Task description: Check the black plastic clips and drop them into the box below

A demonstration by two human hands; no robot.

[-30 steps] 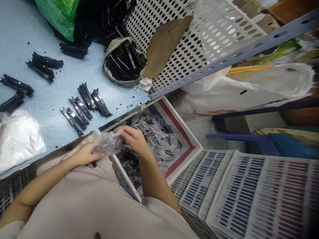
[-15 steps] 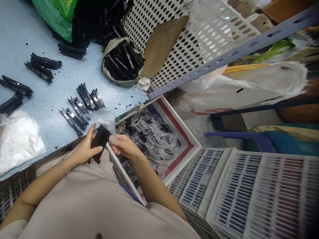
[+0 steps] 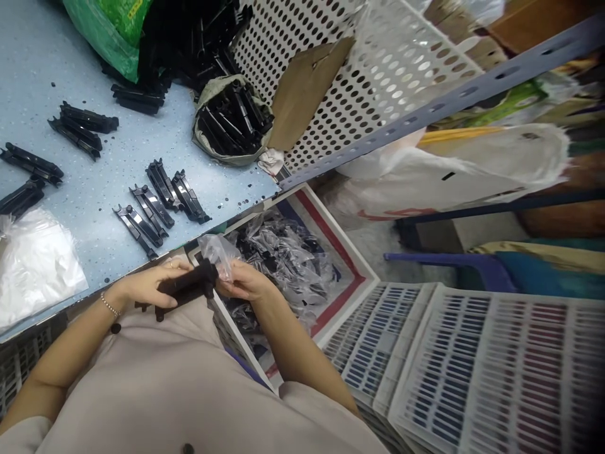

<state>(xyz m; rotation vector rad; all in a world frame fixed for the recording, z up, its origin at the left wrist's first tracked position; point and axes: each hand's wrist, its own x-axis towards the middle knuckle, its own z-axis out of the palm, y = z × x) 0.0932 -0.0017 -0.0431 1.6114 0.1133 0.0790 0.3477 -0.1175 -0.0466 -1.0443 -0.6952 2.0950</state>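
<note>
My left hand (image 3: 154, 287) is closed round a pair of black plastic parts (image 3: 186, 287), held almost level in front of my body. Their right end reaches the mouth of a clear plastic bag (image 3: 218, 250). The fingers of my right hand (image 3: 243, 280) pinch that bag at its edge; how far the parts sit inside it I cannot tell. Just beyond, on the blue speckled table (image 3: 227, 183), lie several similar black parts (image 3: 149, 205) in pairs. A stack of thin white plastic bags (image 3: 40, 265) rests on the table at the left.
Right of my hands, a white crate (image 3: 352, 252) holds bagged black parts (image 3: 288, 252). A fabric sack (image 3: 231, 120) of black parts and a green bag (image 3: 108, 31) stand at the back. White slatted baskets (image 3: 444, 353) and a perforated panel (image 3: 326, 94) bound the right side.
The black parts have turned from steeply tilted to nearly level, and my left hand has moved left and down. The clear bag has come off the table edge, lower and towards me.
</note>
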